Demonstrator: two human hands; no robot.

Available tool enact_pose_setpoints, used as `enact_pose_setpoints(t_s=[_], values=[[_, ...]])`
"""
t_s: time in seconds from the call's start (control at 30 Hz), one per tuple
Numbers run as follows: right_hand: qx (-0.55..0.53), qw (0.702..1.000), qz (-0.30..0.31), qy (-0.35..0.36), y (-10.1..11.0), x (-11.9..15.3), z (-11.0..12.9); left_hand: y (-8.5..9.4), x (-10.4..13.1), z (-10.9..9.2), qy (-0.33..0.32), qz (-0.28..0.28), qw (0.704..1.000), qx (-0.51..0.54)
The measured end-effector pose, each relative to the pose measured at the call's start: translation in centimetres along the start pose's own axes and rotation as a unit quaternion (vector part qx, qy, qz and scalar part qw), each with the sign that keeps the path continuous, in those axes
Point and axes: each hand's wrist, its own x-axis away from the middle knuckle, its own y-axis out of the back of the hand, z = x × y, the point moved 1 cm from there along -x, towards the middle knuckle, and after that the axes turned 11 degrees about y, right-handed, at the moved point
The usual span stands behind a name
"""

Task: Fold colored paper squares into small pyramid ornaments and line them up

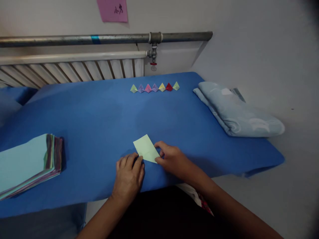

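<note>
A pale green sheet of paper (147, 147) lies at an angle on the blue cloth near the front edge. My left hand (129, 172) rests on the cloth, its fingers together and the fingertips touching the sheet's lower left edge. At the sheet's right side is my right hand (173, 159), its thumb by the lower right corner and its curled index finger by the right edge. The right hand's remaining fingers are folded and partly hidden. Farther back stands a row of several small folded paper pieces (148, 88) in green, purple, pink, yellow and red.
A thick stack of coloured paper (25, 159) lies at the left. At the right is a folded light blue patterned cloth (239, 114). Behind the blue-covered surface (99, 113) are a radiator (82, 69), a metal pipe (62, 40) and a red-handled valve (153, 63).
</note>
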Motion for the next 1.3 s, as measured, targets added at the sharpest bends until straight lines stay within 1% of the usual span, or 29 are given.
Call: enact_pose_setpoints(t_s=[0.1,0.2,0.3,0.4,0.47,0.5,0.57,0.67,0.7,0.73,0.83,0.93,1.0,1.03,1.1,1.13,1.3], values=[[-0.092,0.994,0.013,-0.049,0.2,-0.3,-0.3,0.1,-0.1,0.0,0.0,0.0,1.0,0.012],[-0.192,0.977,0.017,-0.089,0.4,-0.6,-0.5,0.3,-0.3,-0.1,-0.003,-0.004,1.0,0.024],[-0.296,0.948,0.003,-0.117,0.5,-0.7,-0.5,0.5,-0.5,-0.3,-0.022,-0.034,0.999,0.036],[-0.402,0.905,-0.001,-0.136,0.6,-0.6,-0.4,0.7,-0.8,-0.5,-0.049,-0.071,0.995,0.056],[-0.449,0.883,-0.008,-0.14,1.0,-0.3,0.0,1.1,-1.1,-0.5,-0.058,-0.077,0.993,0.074],[-0.459,0.878,-0.017,-0.133,1.3,-0.1,0.2,1.4,-1.4,-0.5,-0.058,-0.077,0.992,0.085],[-0.449,0.886,-0.056,-0.096,2.1,0.3,0.9,2.2,-2.0,-0.4,-0.052,-0.079,0.989,0.113],[-0.383,0.912,-0.144,-0.025,3.2,0.6,1.6,3.1,-2.8,-0.3,-0.042,-0.077,0.983,0.162],[-0.363,0.918,-0.159,-0.011,3.4,0.6,1.7,3.3,-3.0,-0.3,-0.039,-0.071,0.981,0.174],[-0.35,0.923,-0.159,-0.006,3.4,0.6,1.7,3.2,-3.1,-0.3,-0.033,-0.062,0.981,0.182],[-0.303,0.946,-0.114,-0.011,2.9,0.5,1.0,2.6,-2.6,-0.2,-0.012,-0.027,0.983,0.184],[-0.164,0.981,-0.098,-0.007,2.1,1.1,0.1,1.9,-1.7,-0.1,-0.011,-0.002,0.985,0.172],[-0.082,0.994,-0.079,-0.001,1.7,1.7,-0.1,1.6,-1.3,-0.1,-0.03,0.016,0.986,0.164],[-0.065,0.996,-0.06,0.0,1.5,2.0,-0.1,1.5,-1.2,-0.1,-0.04,0.026,0.986,0.16],[-0.064,0.998,-0.023,0.002,1.4,2.5,0.2,1.4,-1.2,-0.3,-0.052,0.041,0.986,0.153],[-0.061,0.998,-0.013,0.004,1.4,2.7,0.4,1.3,-1.2,-0.4,-0.052,0.045,0.986,0.151],[-0.015,0.999,-0.023,0.036,1.5,3.0,1.1,0.6,-1.4,-0.5,-0.049,0.06,0.984,0.16]])
